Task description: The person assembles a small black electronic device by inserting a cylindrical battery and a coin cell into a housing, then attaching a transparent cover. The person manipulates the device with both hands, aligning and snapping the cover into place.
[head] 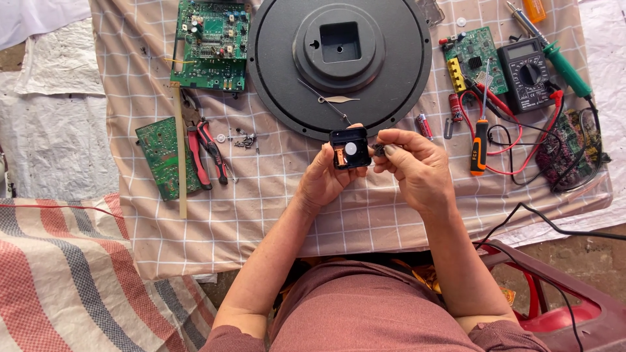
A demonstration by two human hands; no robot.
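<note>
My left hand [324, 179] holds a small black square clock movement box [349, 148], open side up, showing a copper coil and a white gear. My right hand [417, 166] pinches a small dark part at the box's right edge. Both hands hover above a checked cloth [261, 215], just below a large round black clock back [339, 62] with a square hole in its centre. A thin metal clock hand [339, 99] lies on the clock back.
Green circuit boards [212, 42] lie at the upper left, with red-handled pliers [205, 153] and loose screws [244, 139]. At the right are a multimeter [527, 73], an orange-handled screwdriver [480, 143], a green soldering iron [564, 65], small batteries [424, 125] and tangled wires. A red plastic stool [561, 306] sits lower right.
</note>
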